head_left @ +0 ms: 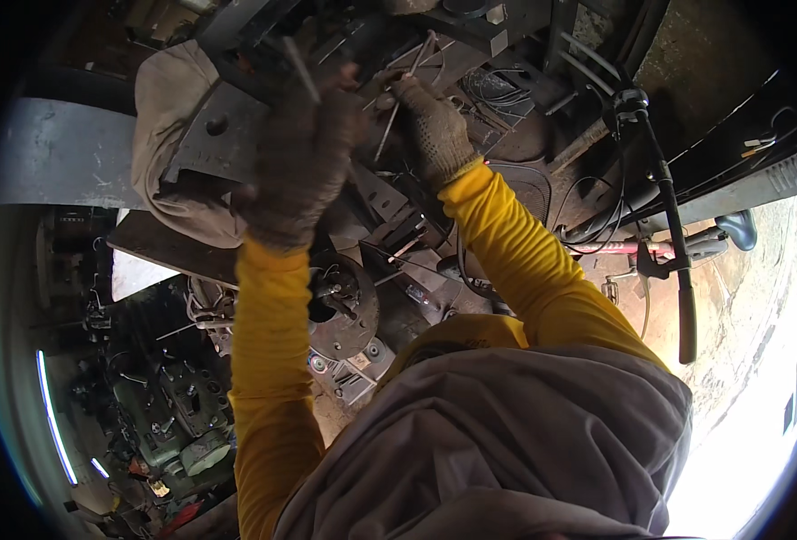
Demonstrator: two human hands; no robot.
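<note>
Upper centre, work looks unfinished: my right hand (pixel 436 128) pinches a thin rod (pixel 387 135); my blurred left hand (pixel 301 166), I can't tell.

Brown knit-cloth gloves (pixel 441 135) look matt and rough — the thin straight metal rod (pixel 386 137) dull, the wide grey metal beam (pixel 74 153) smooth yet scuffed.

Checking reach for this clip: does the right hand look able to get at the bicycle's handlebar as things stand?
Probably yes: the handlebar stands uncovered to the right of the right hand, though its fingers seem occupied with a thin rod, and depth is unclear.
</note>
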